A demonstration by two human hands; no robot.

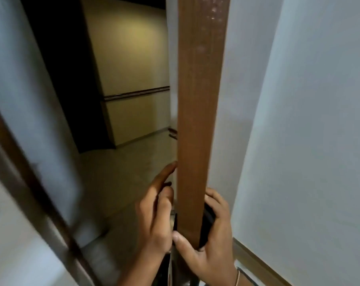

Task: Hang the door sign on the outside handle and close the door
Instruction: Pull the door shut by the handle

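Note:
The door (197, 112) stands ajar and I see its brown wooden edge head-on. My right hand (214, 246) grips it low down, thumb across the edge and fingers wrapped around a black inside handle (208, 218). My left hand (154, 215) is on the outer side of the door, index finger stretched up against the edge and the other fingers curled near a pale metal part, apparently the outside handle (172, 220). A thin white and dark strip (169, 271) hangs below that hand; it may be the door sign seen edge-on. Most of it is hidden.
A brown door frame (36, 182) runs diagonally at the left. Through the gap lies a corridor with a beige tiled floor (121, 178) and a cream wall with a dark rail (133, 93). A white wall (309, 141) with a skirting board stands close on the right.

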